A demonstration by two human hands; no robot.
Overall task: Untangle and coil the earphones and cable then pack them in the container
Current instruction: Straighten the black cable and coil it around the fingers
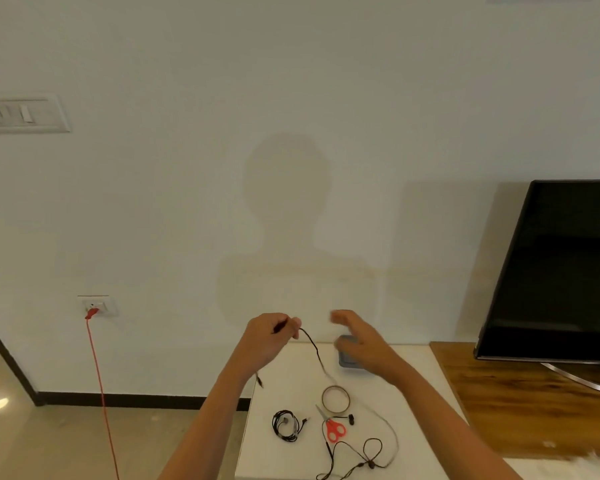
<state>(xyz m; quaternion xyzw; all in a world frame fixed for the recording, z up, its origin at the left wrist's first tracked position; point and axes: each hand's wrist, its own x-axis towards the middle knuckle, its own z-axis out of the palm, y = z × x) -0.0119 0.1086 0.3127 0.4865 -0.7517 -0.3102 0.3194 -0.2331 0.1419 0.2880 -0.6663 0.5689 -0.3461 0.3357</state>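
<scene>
2 hands raised: left hand (271,336) pinches black cable (313,344) trailing to table (288,389); right hand (359,337) spread, seemingly over container (346,363).

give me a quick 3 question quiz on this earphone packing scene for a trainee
1. Which hand grips the black cable?
A) left hand
B) right hand
C) both hands

2. True or false: the right hand is open and holds nothing.

3. Fill in: on the white table, the coiled earphones lie to the camera's ___ of the red scissors.

Key: 1 A; 2 true; 3 left.
</scene>
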